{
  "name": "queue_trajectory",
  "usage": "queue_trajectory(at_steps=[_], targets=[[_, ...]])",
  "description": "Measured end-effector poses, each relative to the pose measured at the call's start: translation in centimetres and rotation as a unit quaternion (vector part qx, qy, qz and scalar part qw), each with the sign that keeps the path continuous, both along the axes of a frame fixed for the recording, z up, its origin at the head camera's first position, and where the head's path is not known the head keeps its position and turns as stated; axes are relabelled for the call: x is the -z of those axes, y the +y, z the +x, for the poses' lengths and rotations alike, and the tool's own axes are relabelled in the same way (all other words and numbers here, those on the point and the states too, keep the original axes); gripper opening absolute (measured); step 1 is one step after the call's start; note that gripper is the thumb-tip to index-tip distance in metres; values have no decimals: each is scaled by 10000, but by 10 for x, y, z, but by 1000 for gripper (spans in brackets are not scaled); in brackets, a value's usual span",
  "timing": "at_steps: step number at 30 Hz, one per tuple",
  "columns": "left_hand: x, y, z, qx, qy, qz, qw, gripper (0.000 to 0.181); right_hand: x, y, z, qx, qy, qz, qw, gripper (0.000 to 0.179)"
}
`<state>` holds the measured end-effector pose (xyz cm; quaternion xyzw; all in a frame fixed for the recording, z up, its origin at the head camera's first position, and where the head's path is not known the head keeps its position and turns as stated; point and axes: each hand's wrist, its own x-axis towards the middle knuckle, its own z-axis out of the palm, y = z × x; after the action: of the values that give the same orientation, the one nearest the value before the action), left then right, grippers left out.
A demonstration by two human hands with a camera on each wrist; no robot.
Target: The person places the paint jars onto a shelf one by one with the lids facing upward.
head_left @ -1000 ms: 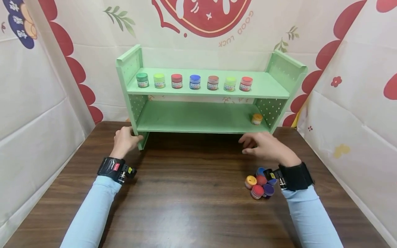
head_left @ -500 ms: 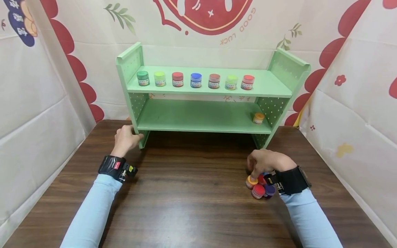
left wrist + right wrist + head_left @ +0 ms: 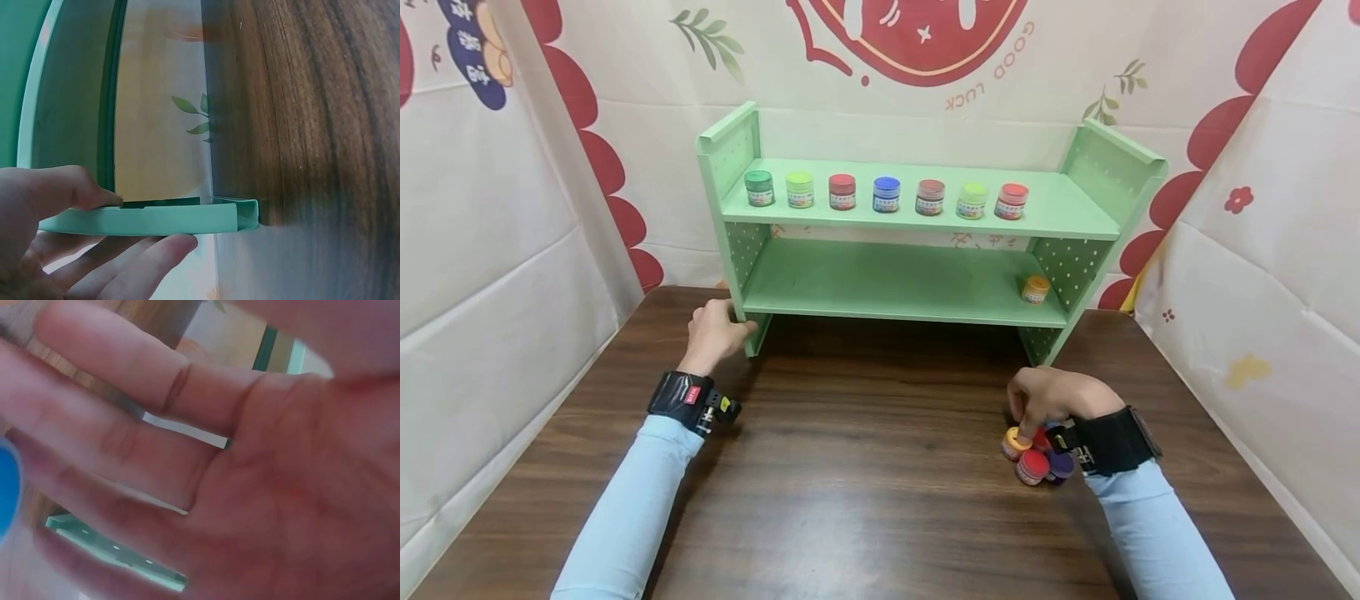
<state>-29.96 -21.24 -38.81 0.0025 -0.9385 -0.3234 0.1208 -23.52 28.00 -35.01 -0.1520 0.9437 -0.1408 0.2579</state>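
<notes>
My left hand [image 3: 713, 337] grips the lower left side of a light green two-tier shelf [image 3: 895, 279]. The left wrist view shows its thumb on one face of the side panel [image 3: 156, 220] and its fingers along the other. My right hand [image 3: 1060, 396] is over a cluster of small paint jars on the table, with a fingertip at the lid of the orange jar [image 3: 1015, 446]. Its fingers [image 3: 144, 450] look fairly straight in the right wrist view. A red jar [image 3: 1032, 468] and a purple one [image 3: 1060, 468] stand beside it. The hand partly hides the others.
Several jars stand in a row on the upper tier, from the dark green jar [image 3: 759, 189] to the red-lidded one [image 3: 1011, 202]. One orange-lidded jar [image 3: 1035, 289] sits at the right end of the lower tier. Printed cloth [image 3: 925, 133] hangs behind the brown table [image 3: 850, 500].
My right hand has come down and toward me from below the shelf's lower right to the jar cluster. My left hand keeps its grip on the shelf. The head view has shifted slightly.
</notes>
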Motion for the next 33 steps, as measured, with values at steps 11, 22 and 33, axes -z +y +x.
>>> queue_trajectory(at_steps=[11,22,33], targets=[[-1,1,-2,-9,-6,-18,10000,26,1,1,-6,-248,432,20,9988,18],[1,2,-2,-25,-21,-5,10000,27,0,-1,-6,-298,1209,167,9921,16],[1,1,-1,-43,-60,8,10000,28,6,-5,-8,-209,1083,251,9936,22]])
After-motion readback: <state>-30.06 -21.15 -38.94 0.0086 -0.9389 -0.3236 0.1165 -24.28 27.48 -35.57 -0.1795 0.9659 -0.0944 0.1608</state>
